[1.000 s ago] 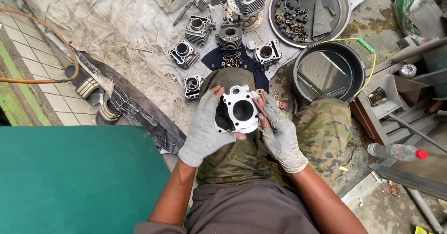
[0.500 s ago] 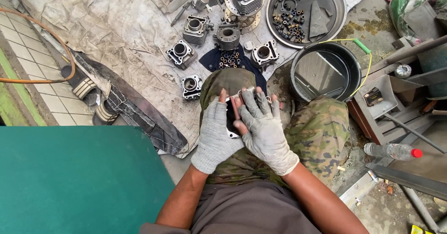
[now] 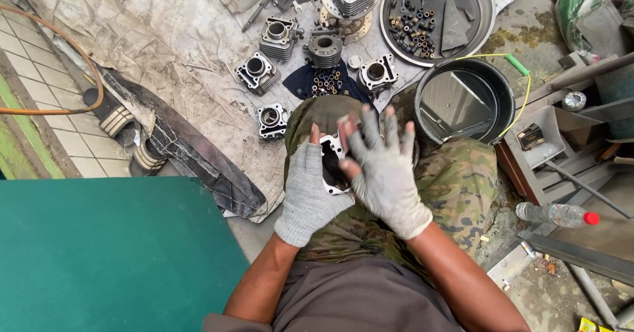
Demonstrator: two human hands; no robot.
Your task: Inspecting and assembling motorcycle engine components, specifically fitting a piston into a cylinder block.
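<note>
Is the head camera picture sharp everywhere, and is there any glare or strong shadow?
Head view: soft, even daylight with no hard shadows; the right hand is slightly motion-blurred over the metal cylinder part, the left hand is sharper; the black bucket shows a pale reflection inside; edges look somewhat wide-angle stretched.

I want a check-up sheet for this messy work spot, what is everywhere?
Surface: crumpled grey tarp on the ground.
Job's things: silver metal engine cylinder block on the camouflage knee, mostly covered.
Clutter: five similar finned cylinder blocks, round metal tray of small parts, black bucket, clear plastic bottle with red cap.
Grippers: grey-gloved left hand holds the block; grey-gloved right hand lies flat over it.
Cables: orange hose, thin yellow wire.
Surroundings: green board, tiled floor.
</note>
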